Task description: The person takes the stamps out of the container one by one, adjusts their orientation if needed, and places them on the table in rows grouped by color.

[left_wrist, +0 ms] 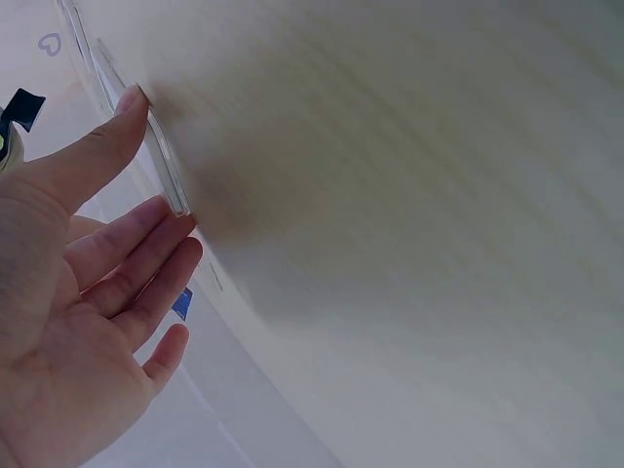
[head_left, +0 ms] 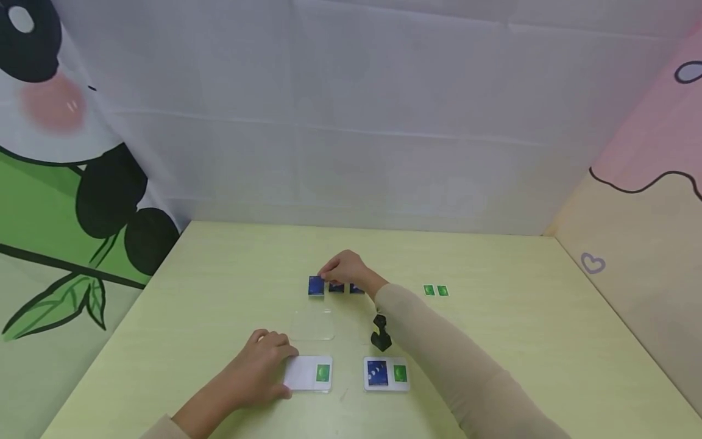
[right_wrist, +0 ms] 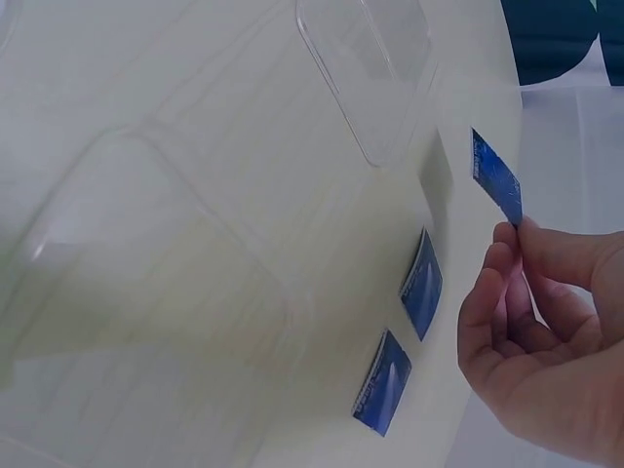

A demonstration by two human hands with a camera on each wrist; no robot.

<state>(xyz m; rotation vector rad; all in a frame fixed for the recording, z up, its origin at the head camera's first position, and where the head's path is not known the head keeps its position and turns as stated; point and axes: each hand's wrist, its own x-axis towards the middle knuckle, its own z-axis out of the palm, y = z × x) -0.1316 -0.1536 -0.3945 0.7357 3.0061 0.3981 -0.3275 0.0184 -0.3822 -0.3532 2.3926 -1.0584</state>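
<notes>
My right hand (head_left: 347, 267) pinches a small blue square card (head_left: 315, 286) by its edge, between thumb and fingers. In the right wrist view this blue card (right_wrist: 497, 177) is tilted above the table. Two similar blue cards (right_wrist: 421, 286) lie beneath that hand. My left hand (head_left: 262, 372) grips the left side of a flat clear case with a white inside (head_left: 300, 373) and a green square (head_left: 323, 372) at its right. From the left wrist, the thumb and fingers of my hand (left_wrist: 107, 263) hold the case edge (left_wrist: 168, 171), seen edge-on.
A second case (head_left: 386, 388) bears a blue square and a green square. Behind the left case lies a clear plastic piece (head_left: 312, 326). A black object (head_left: 381, 338) stands beside the right forearm. Two green squares (head_left: 429, 291) lie on the table's right side.
</notes>
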